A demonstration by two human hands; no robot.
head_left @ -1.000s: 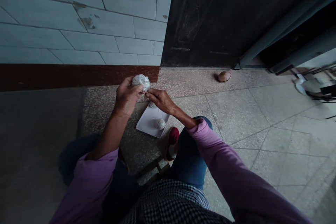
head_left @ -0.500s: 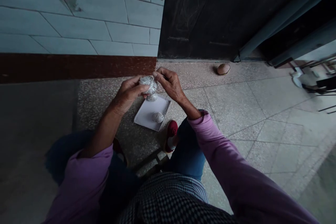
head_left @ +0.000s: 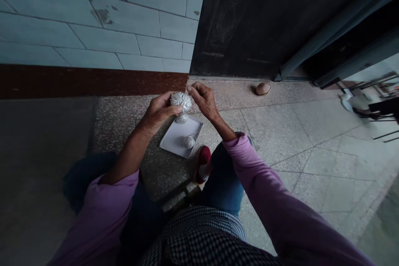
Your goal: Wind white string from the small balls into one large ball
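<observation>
Dim room: pale tiled wall w/ dark red skirting ahead & L, dark door ahead & R, speckled floor under all. Seated person, both hands up front, roughly mid-view.

L hand: fingers wrapped round the ball, thumb across near side, firm-looking grip. R hand: fingers curled in, thumb & index tips drawn together in a pinch at ball's upper R edge; contents, if any, too fine to tell. Tips vs ball: just beside, contact can't be confirmed.

Key relation: ball sits btwn the hands, held off the floor, L of & slightly below R fingertips. Approx round, no obvious long axis; pale wound strands fan outward. L hand is nearer (touching); R comes in from the R side.

Below hands: white tray on floor, low rim, set at a slant. Two more wound balls there: lower ball near tray's R side; upper ball at far end, directly under held one in view, vertical gap can't be judged.

Further out: red shoe just R of tray, brown obj by door. Skirting bounds far L side; floor runs wide to R, so R arm has more room that way.
</observation>
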